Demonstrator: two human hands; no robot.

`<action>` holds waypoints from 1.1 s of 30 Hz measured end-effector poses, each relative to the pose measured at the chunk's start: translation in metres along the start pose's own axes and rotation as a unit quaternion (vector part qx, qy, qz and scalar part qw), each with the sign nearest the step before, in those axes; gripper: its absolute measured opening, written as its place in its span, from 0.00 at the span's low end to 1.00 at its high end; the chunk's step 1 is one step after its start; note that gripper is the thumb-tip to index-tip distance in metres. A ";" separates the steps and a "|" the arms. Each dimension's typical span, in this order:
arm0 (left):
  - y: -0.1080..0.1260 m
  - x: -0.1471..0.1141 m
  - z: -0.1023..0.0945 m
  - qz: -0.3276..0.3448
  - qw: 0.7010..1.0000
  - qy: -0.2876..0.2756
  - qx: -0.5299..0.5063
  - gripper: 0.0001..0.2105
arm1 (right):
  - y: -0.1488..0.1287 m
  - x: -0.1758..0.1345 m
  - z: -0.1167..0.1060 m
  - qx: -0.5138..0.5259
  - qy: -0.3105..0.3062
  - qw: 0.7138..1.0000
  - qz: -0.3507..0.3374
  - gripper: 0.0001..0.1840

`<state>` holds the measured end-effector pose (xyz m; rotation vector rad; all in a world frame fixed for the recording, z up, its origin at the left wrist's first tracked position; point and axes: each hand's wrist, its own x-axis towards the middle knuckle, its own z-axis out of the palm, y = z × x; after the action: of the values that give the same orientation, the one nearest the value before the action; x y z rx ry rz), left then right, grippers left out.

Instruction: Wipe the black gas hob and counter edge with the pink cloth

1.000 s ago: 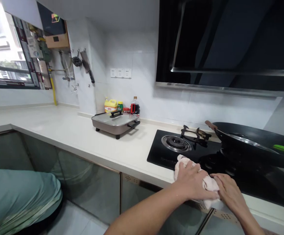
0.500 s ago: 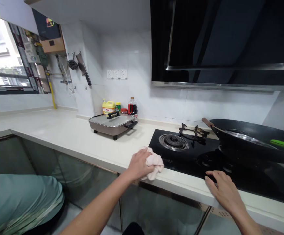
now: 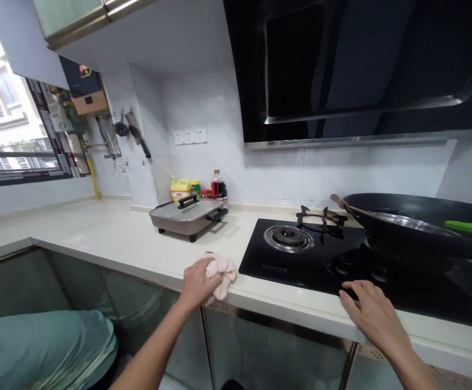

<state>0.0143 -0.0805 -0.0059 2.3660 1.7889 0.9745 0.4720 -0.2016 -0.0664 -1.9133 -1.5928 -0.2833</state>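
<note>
My left hand [image 3: 198, 283] is closed on a crumpled pale pink cloth [image 3: 221, 273], pressed against the white countertop [image 3: 130, 249] just left of the hob. The black gas hob [image 3: 288, 271] has one round burner [image 3: 288, 238] bare of its pan support. My right hand [image 3: 372, 309] rests with fingers stretched out at the hob's front edge, holding nothing. A loose black pan support [image 3: 321, 219] lies at the back of the hob. A large black wok [image 3: 406, 238] sits on the right burner.
An electric pan [image 3: 187, 219] with a glass lid stands on the counter at the left. Behind it are a yellow jug [image 3: 181, 189] and a dark sauce bottle [image 3: 219, 189]. A cleaver [image 3: 138, 134] hangs on the wall. The range hood [image 3: 353, 70] overhangs the hob.
My left hand has moved left with the cloth, away from the hob's corner along the counter. My right hand stays at the hob's front edge. The view has tilted slightly.
</note>
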 end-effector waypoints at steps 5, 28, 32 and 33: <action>0.062 -0.056 0.049 0.139 0.985 0.070 -0.068 0.27 | -0.001 0.000 0.002 -0.012 0.010 1.000 0.002 0.28; 0.067 -0.065 0.137 0.490 0.854 0.175 0.014 0.20 | 0.017 -0.002 -0.001 -0.015 -0.022 1.000 -0.006 0.30; -0.031 -0.045 0.090 0.457 0.862 0.217 0.024 0.29 | 0.015 -0.002 -0.001 -0.010 -0.020 1.000 -0.006 0.31; -0.055 -0.041 0.077 0.445 0.870 0.212 0.031 0.33 | 0.015 -0.002 -0.001 -0.009 -0.021 1.000 -0.001 0.32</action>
<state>-0.0023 -0.0712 -0.1072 3.2644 0.6647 1.6091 0.4859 -0.2044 -0.0715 -1.9428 -1.6258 -0.2603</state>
